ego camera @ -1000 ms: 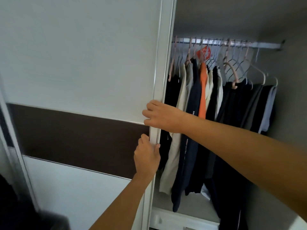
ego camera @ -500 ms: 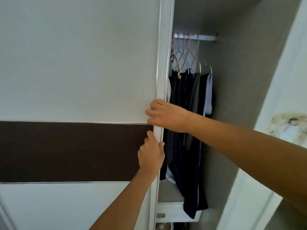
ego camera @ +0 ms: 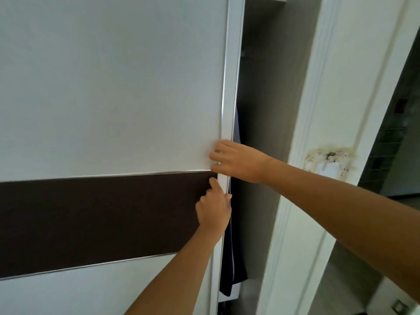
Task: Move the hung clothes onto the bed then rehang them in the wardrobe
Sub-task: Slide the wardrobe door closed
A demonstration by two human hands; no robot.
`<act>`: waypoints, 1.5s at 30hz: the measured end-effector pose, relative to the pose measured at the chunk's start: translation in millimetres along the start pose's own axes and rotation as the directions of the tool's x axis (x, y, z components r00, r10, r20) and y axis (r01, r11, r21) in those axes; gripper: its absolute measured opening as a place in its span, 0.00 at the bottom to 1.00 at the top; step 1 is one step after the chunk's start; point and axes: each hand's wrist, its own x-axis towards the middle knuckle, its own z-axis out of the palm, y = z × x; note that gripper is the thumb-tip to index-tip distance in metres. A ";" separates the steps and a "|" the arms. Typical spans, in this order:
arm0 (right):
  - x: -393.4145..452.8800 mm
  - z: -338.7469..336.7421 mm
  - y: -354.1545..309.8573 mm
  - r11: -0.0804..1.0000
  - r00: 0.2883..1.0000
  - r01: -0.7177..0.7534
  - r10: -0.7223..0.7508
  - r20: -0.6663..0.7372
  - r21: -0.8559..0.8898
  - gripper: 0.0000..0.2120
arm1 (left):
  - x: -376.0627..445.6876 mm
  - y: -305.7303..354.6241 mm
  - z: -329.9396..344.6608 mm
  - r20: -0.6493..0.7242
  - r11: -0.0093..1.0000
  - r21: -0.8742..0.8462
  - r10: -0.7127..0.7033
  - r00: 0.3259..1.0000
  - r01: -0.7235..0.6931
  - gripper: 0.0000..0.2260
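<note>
Both hands hold the right edge of the big white wardrobe door [ego camera: 113, 87] with the dark brown band [ego camera: 91, 219] across it: the right hand [ego camera: 238, 161] is higher up with its fingers curled round the edge, and the left hand [ego camera: 213, 209] grips the same edge just below it. In the thin gap to the right of the door, only a strip of dark hung clothes [ego camera: 229, 264] shows inside the wardrobe. A white door frame [ego camera: 318, 133] stands further right.

You see only a sliver of dark clothes [ego camera: 230, 264] hanging inside the wardrobe [ego camera: 261, 133]; its sliding door [ego camera: 113, 87] stands nearly closed.
</note>
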 end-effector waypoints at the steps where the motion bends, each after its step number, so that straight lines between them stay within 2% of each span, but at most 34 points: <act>1: -6.3 2.4 1.6 1.000 1.000 -0.009 0.009 -0.005 0.011 0.17 | 0.5 5.9 2.9 0.013 1.000 -0.004 -0.003 1.000 0.003 0.27; 4: -20.5 9.4 5.3 0.999 0.999 -0.036 0.037 -0.016 0.028 0.15 | 1.2 20.8 9.1 0.052 0.998 -0.057 -0.010 0.999 0.013 0.26; 9: -40.5 18.5 11.9 0.997 0.997 -0.062 0.065 -0.047 0.048 0.13 | -5.1 31.7 20.0 0.102 0.984 -0.178 -0.006 0.995 0.024 0.15; 16: -63.8 22.5 22.0 0.995 0.997 -0.078 0.079 -0.007 0.069 0.15 | -12.4 43.9 40.4 0.110 0.934 -0.356 0.029 0.994 0.013 0.10; 22: -79.8 23.5 27.0 0.989 0.992 -0.115 0.110 0.054 0.095 0.06 | -20.8 55.0 57.1 0.137 0.829 -0.555 0.018 0.990 0.062 0.16; 29: -98.5 26.2 35.7 0.986 0.985 -0.147 0.139 0.099 0.081 0.08 | -28.7 70.8 71.0 0.307 0.693 -0.691 0.027 0.951 0.204 0.33; 31: -104.4 28.1 36.9 0.982 0.982 -0.164 0.154 0.106 0.093 0.08 | -30.8 75.1 76.9 0.333 0.698 -0.684 0.043 0.942 0.210 0.34; 35: -110.2 33.6 35.7 0.973 0.976 -0.201 0.190 0.105 0.108 0.08 | -33.9 79.8 84.4 0.312 0.787 -0.597 0.054 0.949 0.151 0.34; 42: -111.7 33.2 35.4 0.972 0.972 -0.205 0.188 0.143 0.118 0.08 | -35.7 81.4 84.8 0.343 0.803 -0.578 0.079 0.936 0.144 0.35; 45: -112.2 31.1 33.4 0.969 0.964 -0.222 0.201 0.172 0.113 0.08 | -32.3 77.3 81.9 0.403 0.796 -0.583 0.107 0.909 0.164 0.35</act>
